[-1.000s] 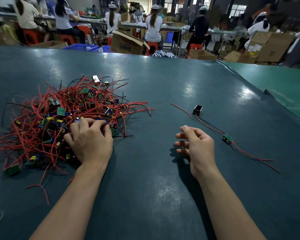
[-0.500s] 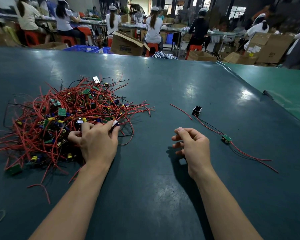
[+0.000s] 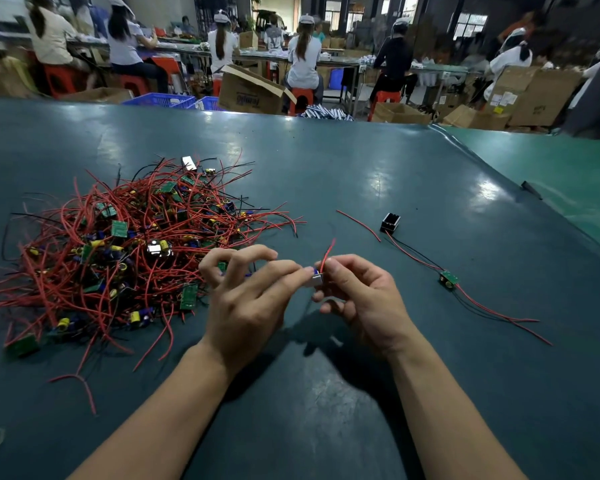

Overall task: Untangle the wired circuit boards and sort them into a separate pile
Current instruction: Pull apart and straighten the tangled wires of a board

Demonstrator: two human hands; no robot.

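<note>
Now both hands meet above the tabletop (image 3: 360, 161), just right of the tangled pile (image 3: 125, 251) of red-wired boards. Left hand (image 3: 248, 296) reaches across w/ thumb and forefinger pinching a small silver-and-blue component (image 3: 315, 278); its other fingers are curled up and spread over the pile's right edge. Right hand (image 3: 359, 296) pinches the same piece from the other side, thumb and forefinger at the base of a short red wire (image 3: 327, 254) that sticks up between the two hands; remaining fingers curl under. So the held piece sits between the fingertips of both hands, lifted off the tabletop, apart from the pile. Whether its leads still run back into the tangle: can't tell, left hand hides that bit. Well to the right lies a sorted board (image 3: 449, 278), small and green, w/ red and black leads trailing out on both sides, one end joining a black box part (image 3: 390, 223). A loose red wire (image 3: 359, 220) lies just left of that box.
</note>
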